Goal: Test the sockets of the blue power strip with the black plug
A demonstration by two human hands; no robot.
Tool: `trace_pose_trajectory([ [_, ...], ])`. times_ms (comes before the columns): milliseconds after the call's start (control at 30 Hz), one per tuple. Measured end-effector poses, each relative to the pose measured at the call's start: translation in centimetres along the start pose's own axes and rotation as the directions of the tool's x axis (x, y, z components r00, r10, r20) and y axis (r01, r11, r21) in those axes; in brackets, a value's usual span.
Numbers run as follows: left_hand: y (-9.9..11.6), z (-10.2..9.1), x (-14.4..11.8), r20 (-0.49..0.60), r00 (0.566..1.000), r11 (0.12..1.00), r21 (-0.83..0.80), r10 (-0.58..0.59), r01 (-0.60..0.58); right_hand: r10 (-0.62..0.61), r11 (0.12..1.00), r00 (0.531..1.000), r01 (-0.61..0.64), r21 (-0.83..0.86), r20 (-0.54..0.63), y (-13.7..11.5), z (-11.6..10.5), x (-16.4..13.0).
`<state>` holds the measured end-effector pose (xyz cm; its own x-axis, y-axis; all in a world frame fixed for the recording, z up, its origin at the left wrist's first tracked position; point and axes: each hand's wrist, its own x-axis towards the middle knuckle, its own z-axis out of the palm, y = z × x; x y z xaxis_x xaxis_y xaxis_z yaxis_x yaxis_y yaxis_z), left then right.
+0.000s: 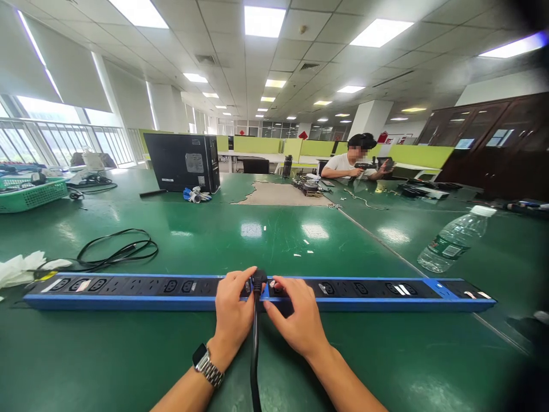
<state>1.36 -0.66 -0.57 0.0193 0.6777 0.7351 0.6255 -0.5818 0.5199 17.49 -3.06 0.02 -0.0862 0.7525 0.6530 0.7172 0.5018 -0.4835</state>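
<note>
A long blue and black power strip lies across the green table, its row of sockets facing up. Near its middle stands a black plug, seated at the strip, its thick cord running down toward me. My left hand, with a watch on its wrist, is closed at the plug's left side, the index fingertip against the plug head. Just right of the plug, my right hand grips the strip, thumb at the front edge and fingers over the top. The socket under the plug is hidden.
A water bottle leans at the right. Behind the strip lie a coiled black cable and small white scraps. A black computer case, gloves and a green basket stand farther back. Across the table sits a person holding a tool.
</note>
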Motion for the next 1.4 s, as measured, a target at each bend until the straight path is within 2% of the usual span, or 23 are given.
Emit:
trace_pose_trajectory([
  [133, 1.0, 0.0, 0.1, 0.026, 0.986, 0.986, -0.021, 0.166, -0.166, -0.029, 0.999, 0.999, 0.028, -0.016, -0.038, -0.4, 0.3, -0.1],
  [267, 2.0, 0.0, -0.1, 0.076, 0.968, 0.971, -0.021, 0.240, -0.239, 0.042, 0.999, 0.997, -0.042, 0.006, -0.061, 0.0, 0.2, -0.1],
  [333, 2.1, 0.0, -0.2, 0.088, 0.963, 0.967, -0.029, 0.253, -0.251, 0.114, 0.993, 0.987, -0.112, 0.028, -0.116, 0.9, -0.6, 0.0],
  [400, 1.8, -0.1, -0.3, 0.090, 0.967, 0.971, -0.026, 0.240, -0.238, 0.228, 0.973, 0.953, -0.233, 0.000, -0.199, 2.1, -1.9, 0.3],
  [467, 1.4, -0.1, -0.3, 0.091, 0.974, 0.978, -0.012, 0.207, -0.207, 0.337, 0.928, 0.914, -0.363, -0.082, -0.228, 3.4, -3.4, 0.5],
  [533, 1.1, -0.1, -0.3, 0.099, 0.978, 0.983, -0.008, 0.182, -0.182, 0.421, 0.864, 0.883, -0.460, -0.205, -0.208, 4.4, -4.6, 0.7],
  [600, 1.0, -0.2, -0.3, 0.106, 0.979, 0.985, -0.020, 0.173, -0.172, 0.468, 0.820, 0.866, -0.500, -0.277, -0.176, 4.9, -5.3, 0.9],
  [767, 1.1, -0.3, -0.4, 0.116, 0.985, 0.991, -0.040, 0.130, -0.126, 0.493, 0.822, 0.862, -0.506, -0.261, -0.117, 4.8, -5.3, 0.8],
  [933, 1.1, -0.3, -0.4, 0.114, 0.987, 0.993, -0.034, 0.113, -0.110, 0.411, 0.867, 0.907, -0.421, -0.267, -0.095, 5.0, -4.7, 0.5],
  [1167, 0.8, -0.6, -0.4, 0.107, 0.990, 0.995, -0.048, 0.096, -0.092, 0.379, 0.857, 0.924, -0.374, -0.354, -0.058, 4.9, -3.8, 0.4],
  [1400, 0.0, -1.5, -0.5, 0.081, 0.995, 0.998, -0.049, 0.050, -0.046, 0.378, 0.853, 0.924, -0.371, -0.367, -0.055, 5.2, -3.4, -0.1],
])
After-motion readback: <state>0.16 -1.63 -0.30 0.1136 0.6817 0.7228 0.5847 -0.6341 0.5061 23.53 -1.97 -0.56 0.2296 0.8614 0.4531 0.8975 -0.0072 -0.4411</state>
